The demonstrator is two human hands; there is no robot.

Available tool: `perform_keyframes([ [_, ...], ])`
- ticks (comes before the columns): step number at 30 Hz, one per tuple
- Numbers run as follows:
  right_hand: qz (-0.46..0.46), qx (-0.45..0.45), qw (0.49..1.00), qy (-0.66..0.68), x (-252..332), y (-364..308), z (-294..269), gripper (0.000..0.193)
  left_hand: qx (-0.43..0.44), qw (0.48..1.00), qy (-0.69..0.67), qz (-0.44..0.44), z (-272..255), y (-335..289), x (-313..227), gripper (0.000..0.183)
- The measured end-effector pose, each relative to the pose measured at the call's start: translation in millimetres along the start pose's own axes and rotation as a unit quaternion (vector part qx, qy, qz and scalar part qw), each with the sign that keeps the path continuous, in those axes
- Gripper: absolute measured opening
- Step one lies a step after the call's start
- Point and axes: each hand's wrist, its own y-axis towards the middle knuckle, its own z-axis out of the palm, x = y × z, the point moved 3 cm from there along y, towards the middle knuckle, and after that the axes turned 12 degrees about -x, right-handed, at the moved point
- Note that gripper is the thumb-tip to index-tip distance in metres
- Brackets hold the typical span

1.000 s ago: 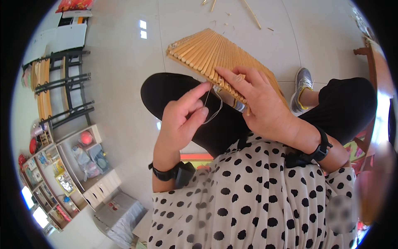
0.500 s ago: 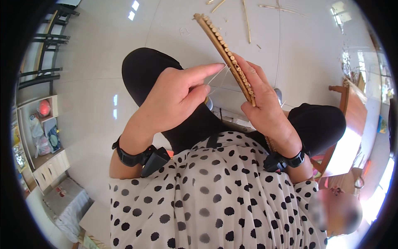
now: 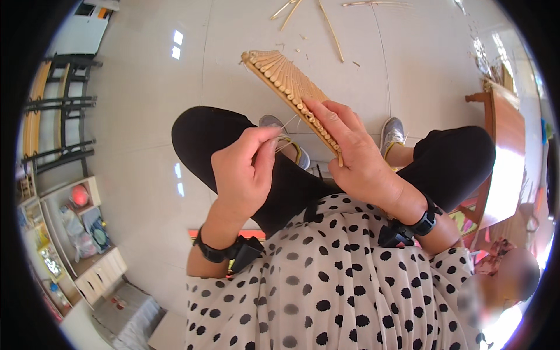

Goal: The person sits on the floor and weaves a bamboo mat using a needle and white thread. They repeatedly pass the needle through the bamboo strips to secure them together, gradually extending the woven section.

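Note:
My right hand grips the near end of a panel of thin tan plant stalks, laid side by side with their round cut ends in a row. The panel slants up and to the left, and a straight stalk lies along its lower edge. My left hand is closed in a pinch, thumb against forefinger, on a thin pale thread. The thread runs from my fingertips toward the row of stalk ends, and some of it loops beside the fingers. Where it meets the panel is too fine to make out.
Loose stalks and small scraps lie on the tiled floor ahead. My knees flank the work. A brown wooden table stands right, folded black-framed furniture and a shelf unit left. Another person is at lower right.
My left hand has drawn back toward me, its extended forefinger now folded into a pinch on the thread. The panel has tipped to the left and shows more of its flat face.

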Motion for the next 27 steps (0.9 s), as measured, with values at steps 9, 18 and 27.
perform_keyframes([
  [9, -0.003, -0.036, 0.999, -0.026, 0, -4, 6, 0.091, -0.022, 1.000, -0.013, -0.013, 6, -8, 4, 0.014],
  [18, -0.023, -0.021, 0.999, -0.025, 1, -5, 12, 0.095, -0.012, 0.992, -0.006, -0.124, 1, -14, 7, 0.011],
  [27, -0.004, 0.018, 1.000, -0.021, -1, -1, 20, 0.098, -0.019, 0.983, 0.028, -0.180, -11, -19, 7, 0.010],
])
